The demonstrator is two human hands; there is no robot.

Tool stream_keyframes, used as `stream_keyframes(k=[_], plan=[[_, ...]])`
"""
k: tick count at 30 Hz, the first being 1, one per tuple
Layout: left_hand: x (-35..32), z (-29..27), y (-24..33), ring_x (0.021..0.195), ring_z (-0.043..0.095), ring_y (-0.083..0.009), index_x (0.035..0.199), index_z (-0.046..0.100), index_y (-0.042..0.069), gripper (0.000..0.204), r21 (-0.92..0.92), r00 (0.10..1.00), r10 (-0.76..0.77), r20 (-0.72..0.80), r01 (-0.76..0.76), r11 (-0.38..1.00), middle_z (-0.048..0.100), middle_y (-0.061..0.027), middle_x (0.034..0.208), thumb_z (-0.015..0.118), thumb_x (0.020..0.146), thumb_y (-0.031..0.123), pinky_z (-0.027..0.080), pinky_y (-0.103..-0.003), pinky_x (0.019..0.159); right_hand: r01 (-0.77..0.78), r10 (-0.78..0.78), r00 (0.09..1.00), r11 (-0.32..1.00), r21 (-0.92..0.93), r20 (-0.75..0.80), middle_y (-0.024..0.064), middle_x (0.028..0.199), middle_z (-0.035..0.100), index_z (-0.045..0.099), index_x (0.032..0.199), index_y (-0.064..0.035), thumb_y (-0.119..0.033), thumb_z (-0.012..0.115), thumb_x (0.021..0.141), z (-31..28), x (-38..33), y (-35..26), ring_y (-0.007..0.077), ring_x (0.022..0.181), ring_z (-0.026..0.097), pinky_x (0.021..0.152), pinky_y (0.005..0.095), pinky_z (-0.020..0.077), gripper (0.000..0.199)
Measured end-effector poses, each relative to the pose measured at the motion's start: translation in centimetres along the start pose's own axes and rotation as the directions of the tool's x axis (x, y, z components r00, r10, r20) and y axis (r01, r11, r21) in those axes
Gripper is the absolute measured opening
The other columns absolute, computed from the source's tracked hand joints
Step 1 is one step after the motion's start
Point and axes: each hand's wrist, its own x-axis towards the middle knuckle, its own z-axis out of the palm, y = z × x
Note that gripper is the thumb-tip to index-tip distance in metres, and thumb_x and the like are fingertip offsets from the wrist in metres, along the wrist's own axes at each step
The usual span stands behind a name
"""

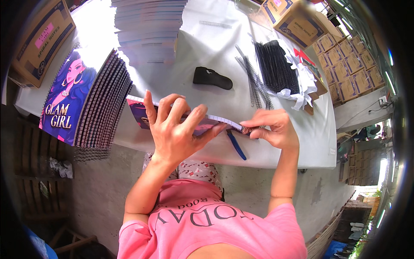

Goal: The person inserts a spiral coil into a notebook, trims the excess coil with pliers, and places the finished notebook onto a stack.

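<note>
I see a purple notebook held above the desk at its six-o'clock edge: the left hand grips with fingers loosely spread, the right hand pinches its three-o'clock end tightly.

We count two hands, one held notebook, one spiral-bound stack, one blue tool — and one black object.

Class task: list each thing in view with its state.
Notebook, held edge-up
Left hand, half curled, touching notebook
Right hand, pinching notebook's right end
Spiral notebooks, closed, stacked
Loose coils, lying crossed
Black coils, bunched together
Blue-handled tool, partly hidden
Black object, lying flat
</note>
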Motion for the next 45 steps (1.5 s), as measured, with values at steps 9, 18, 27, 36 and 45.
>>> stream_keyframes(k=[9, 18, 27, 36, 45], plan=[[-1.1, -0.8, 1.3, 0.104, 0.053, -0.0204, 0.109, 0.065, 0.022, 0.057, 0.139, 0.998, -0.068, -0.005, 0.068, 0.988, 0.051, 0.0014, 0.081, 0.079, 0.06, 0.049, -0.006, -0.064, 0.107, -0.108, 0.108, 0.951, 0.994, 0.018, -0.29, 0.0051, 0.08, 0.06, 0.062, 0.111, -0.0031, -0.009, 0.071, 0.078, 3.4, -0.6, -1.4, 0.008, 0.066, 0.056, 0.05, 0.0212, 0.0419, 0.034], [-2.0, 1.0, -1.1, 0.092, 0.056, -0.0209, 0.065, 0.054, 0.014, 0.039, -0.096, 0.976, 0.083, -0.202, -0.104, 0.99, 0.043, -0.0016, 0.072, 0.08, 0.06, 0.043, 0.007, -0.057, 0.111, -0.363, 0.368, 0.919, 0.93, -0.061, 0.14, 0.0122, 0.096, 0.066, 0.061, 0.113, -0.0036, -0.014, 0.053, 0.091, 0.2, 2.8, -1.1, 0.0154, 0.084, 0.064, 0.068, 0.0282, 0.0499, 0.026], [-1.5, 0.8, -0.3, 0.105, 0.056, -0.0267, 0.063, 0.051, 0.012, 0.044, -0.115, 0.988, 0.006, -0.152, -0.024, 0.993, 0.046, -0.0029, 0.075, 0.078, 0.061, 0.047, 0.008, -0.052, 0.111, -0.32, 0.184, 0.943, 0.729, -0.605, -0.277, 0.0129, 0.102, 0.066, 0.062, 0.111, -0.0049, -0.01, 0.064, 0.077, 4.5, 7.0, 11.2, 0.0228, 0.086, 0.065, 0.078, 0.0303, 0.0506, 0.035], [-1.5, 0.7, 0.3, 0.109, 0.054, -0.0271, 0.062, 0.048, 0.009, 0.053, -0.125, 0.984, -0.051, -0.171, 0.03, 0.992, 0.047, -0.0054, 0.076, 0.075, 0.062, 0.054, 0.005, -0.052, 0.112, 0.053, -0.015, 0.986, 0.973, 0.225, -0.167, 0.0212, 0.081, 0.067, 0.065, 0.07, -0.004, -0.008, 0.068, 0.078, 2.6, 0.6, 3.6, 0.0291, 0.071, 0.065, 0.077, 0.0423, 0.0532, 0.009], [-1.5, -0.5, -0.1, 0.107, 0.052, -0.0274, 0.073, 0.054, 0.008, 0.057, -0.197, 0.991, -0.023, -0.129, -0.003, 0.98, 0.05, -0.0073, 0.083, 0.076, 0.052, 0.056, 0.019, -0.054, 0.106, 0.038, -0.045, 0.975, 0.999, -0.037, -0.22, 0.013, 0.081, 0.067, 0.065, 0.074, -0.0034, -0.008, 0.07, 0.065, 2.3, 2.4, 4.4, 0.0202, 0.067, 0.061, 0.075, 0.0314, 0.0515, 0.011]])
